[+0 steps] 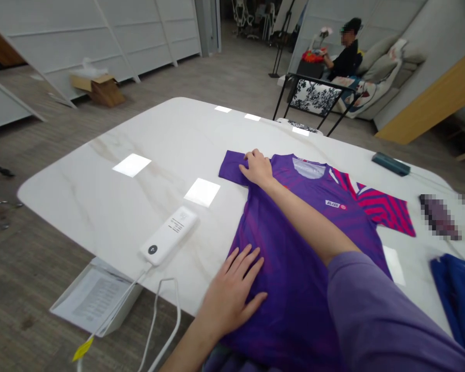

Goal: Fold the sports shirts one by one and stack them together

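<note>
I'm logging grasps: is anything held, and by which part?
The left hand lies flat on the purple shirt, gripping nothing; the right hand touches it near one sleeve, any pinch unclear.

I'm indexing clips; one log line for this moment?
left hand: flat on purple shirt | right hand: at plain sleeve | surface: white table

Right hand [259, 168]: rested on the purple shirt [294, 274], beside its plain sleeve [231, 166].
Left hand [232, 294]: lay with fingers spread on the shirt's near side.
White device [169, 235]: sat left of both hands, cable attached.
Blue cloth [459, 294]: lay right of both hands.
</note>
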`<move>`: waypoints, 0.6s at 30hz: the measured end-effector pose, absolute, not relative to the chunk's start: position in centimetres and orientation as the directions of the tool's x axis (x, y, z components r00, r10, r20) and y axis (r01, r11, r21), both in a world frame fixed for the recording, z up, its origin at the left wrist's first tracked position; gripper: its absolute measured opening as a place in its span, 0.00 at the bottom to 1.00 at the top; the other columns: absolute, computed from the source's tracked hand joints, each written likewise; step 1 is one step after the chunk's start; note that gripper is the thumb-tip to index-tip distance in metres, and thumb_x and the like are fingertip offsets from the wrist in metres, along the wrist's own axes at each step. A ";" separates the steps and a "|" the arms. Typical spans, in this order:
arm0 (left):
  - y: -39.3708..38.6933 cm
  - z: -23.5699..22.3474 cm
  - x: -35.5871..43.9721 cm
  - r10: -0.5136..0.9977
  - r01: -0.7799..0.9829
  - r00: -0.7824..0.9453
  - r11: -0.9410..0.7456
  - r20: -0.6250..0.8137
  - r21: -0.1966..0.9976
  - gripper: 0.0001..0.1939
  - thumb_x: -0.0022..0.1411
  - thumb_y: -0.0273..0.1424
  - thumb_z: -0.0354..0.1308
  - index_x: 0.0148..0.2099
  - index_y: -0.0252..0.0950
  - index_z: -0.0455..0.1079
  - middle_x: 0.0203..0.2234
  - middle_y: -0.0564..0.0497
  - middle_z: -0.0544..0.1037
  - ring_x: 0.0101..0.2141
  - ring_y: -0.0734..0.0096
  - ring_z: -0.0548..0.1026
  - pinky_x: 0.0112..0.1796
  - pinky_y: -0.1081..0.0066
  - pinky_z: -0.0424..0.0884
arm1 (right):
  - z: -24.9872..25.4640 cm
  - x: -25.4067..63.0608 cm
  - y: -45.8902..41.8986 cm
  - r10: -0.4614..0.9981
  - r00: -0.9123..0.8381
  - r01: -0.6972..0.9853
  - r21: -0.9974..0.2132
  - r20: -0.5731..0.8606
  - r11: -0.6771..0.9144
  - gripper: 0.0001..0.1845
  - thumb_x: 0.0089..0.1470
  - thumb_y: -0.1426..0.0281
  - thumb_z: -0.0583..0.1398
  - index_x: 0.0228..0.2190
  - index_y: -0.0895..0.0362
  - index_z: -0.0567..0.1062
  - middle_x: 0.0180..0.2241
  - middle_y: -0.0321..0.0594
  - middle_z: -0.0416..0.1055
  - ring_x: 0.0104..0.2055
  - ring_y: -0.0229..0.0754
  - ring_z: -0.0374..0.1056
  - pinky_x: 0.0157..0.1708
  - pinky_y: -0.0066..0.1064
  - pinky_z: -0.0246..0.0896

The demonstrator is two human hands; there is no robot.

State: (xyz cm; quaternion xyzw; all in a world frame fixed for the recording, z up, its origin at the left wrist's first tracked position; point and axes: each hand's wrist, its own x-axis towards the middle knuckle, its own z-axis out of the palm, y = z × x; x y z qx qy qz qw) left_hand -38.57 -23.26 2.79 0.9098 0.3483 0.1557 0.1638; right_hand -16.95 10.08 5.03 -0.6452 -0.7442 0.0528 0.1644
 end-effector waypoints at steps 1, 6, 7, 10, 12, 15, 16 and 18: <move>-23.2 2.7 -38.6 0.685 0.580 0.707 -0.702 0.173 0.413 0.39 0.79 0.49 0.62 0.84 0.44 0.61 0.81 0.46 0.64 0.81 0.48 0.61 0.78 0.41 0.66 | 4.8 -17.1 10.0 0.982 -0.130 0.942 -0.293 0.137 0.165 0.30 0.75 0.53 0.60 0.67 0.59 0.76 0.71 0.61 0.69 0.70 0.67 0.67 0.73 0.63 0.60; -23.1 2.7 -38.4 0.674 0.568 0.716 -0.713 0.180 0.411 0.41 0.79 0.50 0.62 0.84 0.44 0.59 0.81 0.45 0.64 0.81 0.46 0.61 0.77 0.40 0.66 | 2.9 -19.3 10.7 0.949 -0.314 0.902 -0.312 0.006 0.300 0.38 0.77 0.46 0.56 0.77 0.51 0.67 0.83 0.48 0.55 0.83 0.66 0.49 0.81 0.62 0.46; -23.2 2.8 -38.4 0.668 0.559 0.720 -0.719 0.188 0.413 0.41 0.78 0.51 0.63 0.84 0.43 0.59 0.81 0.45 0.64 0.80 0.45 0.61 0.77 0.39 0.66 | 2.8 -19.9 10.9 0.943 -0.331 0.896 -0.312 0.007 0.317 0.39 0.78 0.45 0.55 0.78 0.50 0.66 0.83 0.46 0.54 0.84 0.65 0.48 0.82 0.61 0.44; -23.7 3.1 -38.7 0.710 0.573 0.664 -0.685 0.235 0.450 0.36 0.79 0.48 0.62 0.82 0.44 0.63 0.78 0.42 0.70 0.76 0.44 0.68 0.74 0.40 0.69 | 3.1 -22.0 11.6 0.965 -0.252 0.919 -0.294 0.077 0.263 0.38 0.78 0.43 0.53 0.74 0.53 0.70 0.78 0.51 0.63 0.79 0.65 0.56 0.79 0.60 0.49; -24.5 3.2 -39.6 0.820 0.658 0.513 -0.566 0.254 0.498 0.29 0.80 0.44 0.61 0.76 0.44 0.68 0.70 0.40 0.77 0.68 0.43 0.77 0.67 0.41 0.75 | 3.7 -23.4 12.3 0.984 -0.132 0.946 -0.280 0.120 0.161 0.40 0.77 0.40 0.52 0.70 0.58 0.73 0.73 0.59 0.69 0.74 0.68 0.64 0.76 0.62 0.55; -26.4 3.1 -42.0 0.943 0.786 0.264 -0.331 0.201 0.522 0.21 0.78 0.45 0.63 0.66 0.44 0.73 0.57 0.37 0.82 0.55 0.41 0.82 0.54 0.40 0.79 | 4.7 -25.7 13.8 0.998 -0.049 0.954 -0.294 0.047 0.060 0.46 0.75 0.36 0.53 0.66 0.64 0.74 0.68 0.67 0.72 0.67 0.71 0.71 0.71 0.65 0.62; -27.2 3.0 -43.0 0.960 0.814 0.221 -0.280 0.175 0.509 0.20 0.78 0.47 0.63 0.64 0.44 0.73 0.54 0.38 0.82 0.53 0.40 0.82 0.52 0.40 0.79 | 4.9 -26.4 14.4 0.999 -0.041 0.951 -0.308 -0.001 0.039 0.46 0.74 0.36 0.54 0.66 0.65 0.74 0.67 0.68 0.73 0.66 0.72 0.73 0.69 0.65 0.65; -28.6 2.8 -44.6 0.973 0.849 0.186 -0.231 0.139 0.475 0.18 0.77 0.50 0.64 0.58 0.46 0.73 0.49 0.40 0.82 0.49 0.40 0.82 0.48 0.40 0.78 | 5.1 -27.8 15.3 0.996 -0.044 0.946 -0.324 -0.079 0.016 0.44 0.73 0.39 0.58 0.66 0.65 0.75 0.66 0.68 0.75 0.65 0.71 0.74 0.66 0.63 0.69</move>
